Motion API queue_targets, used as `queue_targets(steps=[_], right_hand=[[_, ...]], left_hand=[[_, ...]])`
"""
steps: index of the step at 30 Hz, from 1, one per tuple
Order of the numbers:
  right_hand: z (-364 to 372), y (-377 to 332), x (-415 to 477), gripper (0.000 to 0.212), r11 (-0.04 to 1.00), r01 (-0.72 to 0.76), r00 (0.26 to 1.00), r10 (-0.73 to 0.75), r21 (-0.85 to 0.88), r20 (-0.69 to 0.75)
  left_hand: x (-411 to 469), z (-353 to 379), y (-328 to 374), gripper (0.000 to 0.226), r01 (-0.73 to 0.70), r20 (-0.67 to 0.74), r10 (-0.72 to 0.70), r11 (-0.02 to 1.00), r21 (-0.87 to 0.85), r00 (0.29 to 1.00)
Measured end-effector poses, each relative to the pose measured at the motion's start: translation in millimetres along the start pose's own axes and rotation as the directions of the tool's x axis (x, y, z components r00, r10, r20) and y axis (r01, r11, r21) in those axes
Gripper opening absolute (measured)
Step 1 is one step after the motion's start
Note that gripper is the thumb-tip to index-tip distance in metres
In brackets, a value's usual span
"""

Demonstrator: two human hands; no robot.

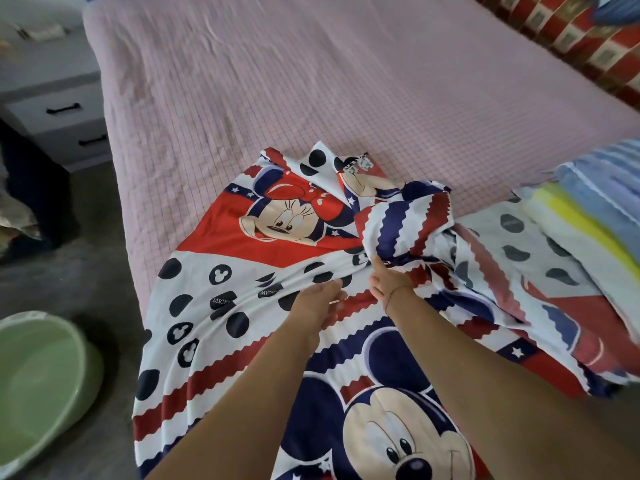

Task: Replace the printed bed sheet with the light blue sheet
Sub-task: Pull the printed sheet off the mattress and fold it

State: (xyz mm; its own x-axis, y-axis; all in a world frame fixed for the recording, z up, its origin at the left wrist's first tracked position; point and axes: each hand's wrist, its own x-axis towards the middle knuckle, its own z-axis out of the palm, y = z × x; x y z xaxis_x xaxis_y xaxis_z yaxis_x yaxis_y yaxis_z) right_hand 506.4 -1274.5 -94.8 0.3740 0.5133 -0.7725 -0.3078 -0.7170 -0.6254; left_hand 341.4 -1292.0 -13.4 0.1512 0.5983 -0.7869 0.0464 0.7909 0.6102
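The right hand clutches a bunched fold of the printed sheet, which lies crumpled over the near end of the pink-checked bed. Just beside it, the left hand touches the same cloth, its grip too blurred to tell.

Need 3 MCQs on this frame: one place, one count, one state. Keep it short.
1. Where is the green basin relative to the bed?
A. on top of it
B. at its far end
C. on the floor to its left

2. How many black handles show on the nightstand?
A. two
B. one
C. four

3. How does the printed sheet lie?
A. spread flat across the whole bed
B. bunched at the near end
C. folded in the basin

Key:
1 C, it sits on the floor beside the bed.
2 A, one on each drawer front.
3 B, the pink checked cover lies bare beyond it.
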Motion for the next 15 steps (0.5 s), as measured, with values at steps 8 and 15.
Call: queue_targets(steps=[8,15], right_hand=[[0,-7,22,0.017,0.735,-0.106,0.994,0.071,0.670,0.079],[-33,15,-22,0.010,0.806,-0.159,0.964,0.003,0.570,0.264]], left_hand=[[41,1,4,0.022,-0.013,0.003,0.013,1.000,0.015,1.000],[59,33,8,0.032,0.027,0.020,-0.025,0.995,-0.096,0.999]])
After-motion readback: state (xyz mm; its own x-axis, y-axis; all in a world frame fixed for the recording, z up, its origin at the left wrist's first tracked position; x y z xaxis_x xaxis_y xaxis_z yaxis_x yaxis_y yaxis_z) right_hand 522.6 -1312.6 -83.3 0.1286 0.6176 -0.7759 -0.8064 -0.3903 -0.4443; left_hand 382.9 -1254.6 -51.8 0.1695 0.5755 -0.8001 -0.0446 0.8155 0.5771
